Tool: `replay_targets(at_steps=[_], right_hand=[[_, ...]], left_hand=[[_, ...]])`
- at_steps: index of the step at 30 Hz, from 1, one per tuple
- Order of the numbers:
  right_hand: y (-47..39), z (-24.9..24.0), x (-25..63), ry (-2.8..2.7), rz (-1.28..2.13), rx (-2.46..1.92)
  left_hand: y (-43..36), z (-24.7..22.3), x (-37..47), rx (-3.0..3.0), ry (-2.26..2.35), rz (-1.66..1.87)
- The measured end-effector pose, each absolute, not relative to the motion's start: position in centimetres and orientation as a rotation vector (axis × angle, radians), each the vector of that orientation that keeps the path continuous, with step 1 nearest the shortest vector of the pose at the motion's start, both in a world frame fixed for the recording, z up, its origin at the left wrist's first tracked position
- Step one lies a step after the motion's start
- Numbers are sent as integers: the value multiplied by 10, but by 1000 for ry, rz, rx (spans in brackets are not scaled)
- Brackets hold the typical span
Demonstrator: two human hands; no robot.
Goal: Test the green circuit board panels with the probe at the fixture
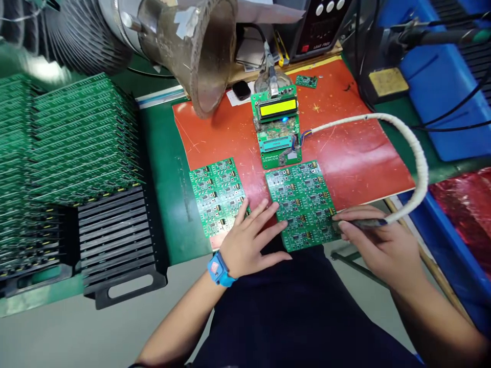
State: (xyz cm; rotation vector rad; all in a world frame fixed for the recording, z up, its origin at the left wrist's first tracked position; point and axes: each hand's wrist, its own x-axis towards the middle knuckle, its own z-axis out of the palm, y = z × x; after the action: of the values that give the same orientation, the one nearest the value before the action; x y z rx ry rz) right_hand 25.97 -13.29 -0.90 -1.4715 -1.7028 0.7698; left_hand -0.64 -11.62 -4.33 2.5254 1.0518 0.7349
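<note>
Just on the near side of the display board (pixel 276 128), the right circuit panel (pixel 303 204) lies with its long axis running toward the person at a slight slant, and the dark probe (pixel 370 223) points almost crosswise into its right edge. The right hand (pixel 391 250), near and right of the display board and closest to that edge, pinches the probe between thumb and fingers. Near and left of the display board, the left hand (pixel 243 243) is spread, gripping nothing, some fingertips over the panel's left edge.
</note>
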Motion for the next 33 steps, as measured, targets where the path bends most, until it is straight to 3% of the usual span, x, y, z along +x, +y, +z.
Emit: replay_targets(at_steps=[25,33], right_hand=[[-127,-15,253,-1953,462,-1345],[-126,-13,254,-1937,557,-1309]], left_hand=[[-118,-41,-3,2554,1120,784],[-119,-43,-3,2551,1135,771]])
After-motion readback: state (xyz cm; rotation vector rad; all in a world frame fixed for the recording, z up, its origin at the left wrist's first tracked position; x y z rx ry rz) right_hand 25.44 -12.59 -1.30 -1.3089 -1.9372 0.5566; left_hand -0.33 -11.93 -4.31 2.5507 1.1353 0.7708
